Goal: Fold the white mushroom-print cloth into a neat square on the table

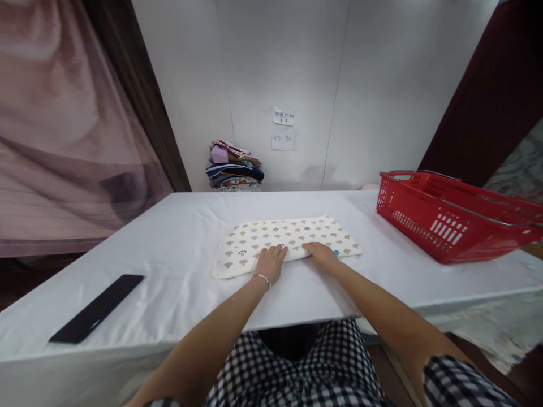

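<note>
A folded cream cloth [288, 237] printed with small mushroom shapes lies flat in the middle of the white table [178, 254]. My left hand [270, 263], with a bracelet at the wrist, rests palm down on the cloth's near edge, fingers stretched out. My right hand [321, 254] lies flat on the same edge just to the right, its fingers also spread. The two hands are almost touching. Neither holds anything.
A red plastic basket [453, 217] stands at the table's right end. A flat black object [98, 308] lies near the front left edge. A pile of folded clothes [233, 167] sits against the back wall, under two paper notes [283, 129]. A pink curtain [63, 124] hangs at left.
</note>
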